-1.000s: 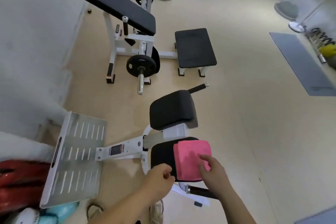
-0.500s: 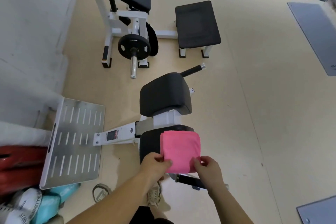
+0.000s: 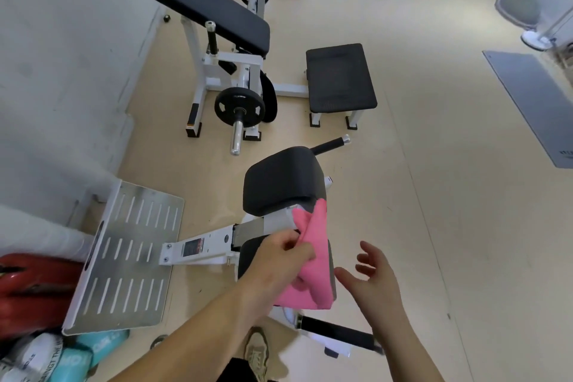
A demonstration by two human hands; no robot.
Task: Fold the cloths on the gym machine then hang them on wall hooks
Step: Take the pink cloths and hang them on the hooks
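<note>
- Pinched in the left hand (image 3: pixel 279 260), the cloth (image 3: pixel 314 260) is held by one side, thumb and fingers closed on the fabric. The right hand (image 3: pixel 372 279) is just beside it, fingers spread and holding nothing, apart from the cloth.
- It hangs on edge over the seat (image 3: pixel 246 257) of the machine, its top corner pointing up towards the back pad (image 3: pixel 282 180). Its lower part droops at the seat's near edge. From where I stand the left hand hides whether it rests on the seat.
- I'd worry first about the fold. With only one side gripped, the layers could slide apart and the cloth open out; the upper flap already looks parted.
- If the pinch has only the outer layer, the rest could sag free and drop to the floor (image 3: pixel 403 226). The right hand taking the other side would likely prevent that.
- No wall hook shows from here, so a carry lies ahead, and a loose grip makes that riskier.
- As for looks, it is bright pink, plain, soft and fairly thick. It is folded into a compact pad of several layers, rumpled where the fingers bite.
</note>
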